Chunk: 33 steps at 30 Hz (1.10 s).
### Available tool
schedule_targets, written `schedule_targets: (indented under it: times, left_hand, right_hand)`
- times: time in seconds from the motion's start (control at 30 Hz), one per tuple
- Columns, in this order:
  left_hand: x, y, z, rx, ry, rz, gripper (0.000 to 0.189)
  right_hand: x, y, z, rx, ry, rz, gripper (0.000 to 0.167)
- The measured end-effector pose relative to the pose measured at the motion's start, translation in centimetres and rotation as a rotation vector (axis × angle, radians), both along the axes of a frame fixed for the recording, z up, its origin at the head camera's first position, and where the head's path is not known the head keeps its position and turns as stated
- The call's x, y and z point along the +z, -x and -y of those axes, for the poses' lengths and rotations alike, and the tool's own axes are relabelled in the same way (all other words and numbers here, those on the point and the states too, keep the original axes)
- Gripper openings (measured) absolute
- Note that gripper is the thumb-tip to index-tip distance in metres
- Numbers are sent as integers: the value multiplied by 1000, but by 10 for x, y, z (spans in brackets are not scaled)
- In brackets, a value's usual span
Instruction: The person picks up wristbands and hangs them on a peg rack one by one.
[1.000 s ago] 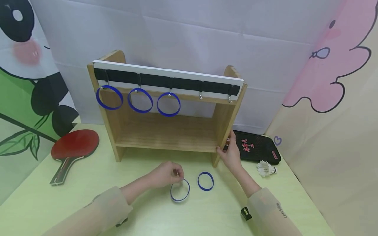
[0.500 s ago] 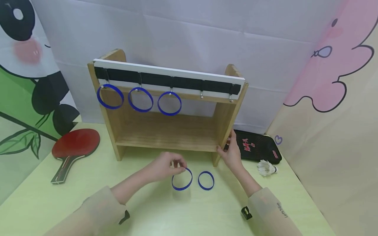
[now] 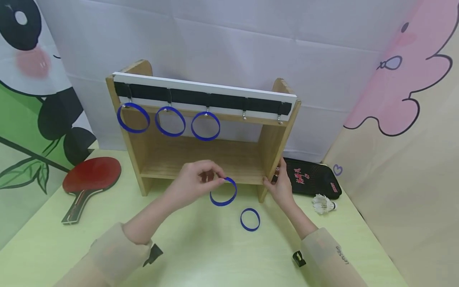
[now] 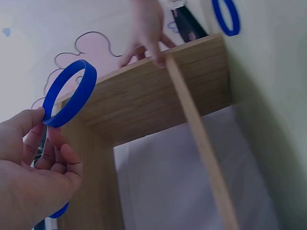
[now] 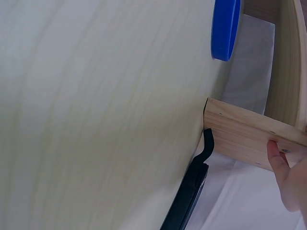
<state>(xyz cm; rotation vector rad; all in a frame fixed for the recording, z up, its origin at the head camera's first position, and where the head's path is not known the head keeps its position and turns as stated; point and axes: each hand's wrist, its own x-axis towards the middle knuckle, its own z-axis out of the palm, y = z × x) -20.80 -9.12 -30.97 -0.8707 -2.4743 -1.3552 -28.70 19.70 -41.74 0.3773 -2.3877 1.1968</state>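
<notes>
Judging by how things lie, I'd call this a bit over halfway — the leftmost ring (image 3: 133, 131), the second ring (image 3: 170, 134) and the third ring (image 3: 205, 138) all hang along the front of the wooden shelf (image 3: 204, 159), while the fourth hook (image 3: 244, 116) and fifth hook (image 3: 280, 119), toward its right end, are bare.

That leaves two rings that I can see. The held ring (image 3: 223, 204) is up off the desk (image 3: 201, 255), in front of the shelf's lower board, pinched at its rim between the thumb and fingers of the left hand (image 3: 191, 181). The loose ring (image 3: 250, 230) sits on the desk, a little in front of the shelf's right foot. Two rings, two bare hooks, so the count works out. The right hand (image 3: 281, 187) grips the shelf's right side panel, thumb at the front edge — probably just steadying it.

Hard to make out: how securely the tiny hooks catch the hanging rings. The right hand's fingertips are mostly hidden in the head view, and the black case (image 3: 310, 179) in the desk's far right corner is partly covered. The desk's near edge is out of frame. In the right wrist view a ring is cut off by the top.
</notes>
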Motion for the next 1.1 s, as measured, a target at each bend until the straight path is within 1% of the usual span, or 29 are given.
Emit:
schedule_targets:
  times: [0.1, 0.2, 0.3, 0.43, 0.6, 0.7, 0.83, 0.97, 1.1]
  left_hand:
    - [13, -1, -2, 35, -71, -26, 7]
    - [23, -1, -4, 56, -147, -34, 8]
    - [32, 1, -8, 59, -239, -47, 9]
    - [41, 6, -15, 65, -357, -64, 10]
    - [45, 17, -23, 63, -495, -75, 13]
    - [46, 24, -28, 46, -593, -95, 15]
    - [46, 30, -34, 62, -689, -120, 19]
    - [45, 34, -40, 96, -749, -127, 21]
    - [42, 39, -43, 118, -792, -134, 21]
  right_hand:
    - [0, 1, 0, 3, 5, -3, 88]
    - [-1, 1, -1, 5, 16, -4, 88]
    - [-3, 1, -1, 10, 20, -9, 89]
    - [-4, 3, -2, 14, 23, -12, 90]
    - [-3, 3, -1, 12, 29, -6, 90]
    - [-3, 3, -1, 12, 28, -7, 90]
    - [-4, 4, -2, 15, 26, -8, 91]
    - [-3, 4, -2, 15, 27, -8, 90]
    - [-3, 4, -2, 11, 26, -6, 88]
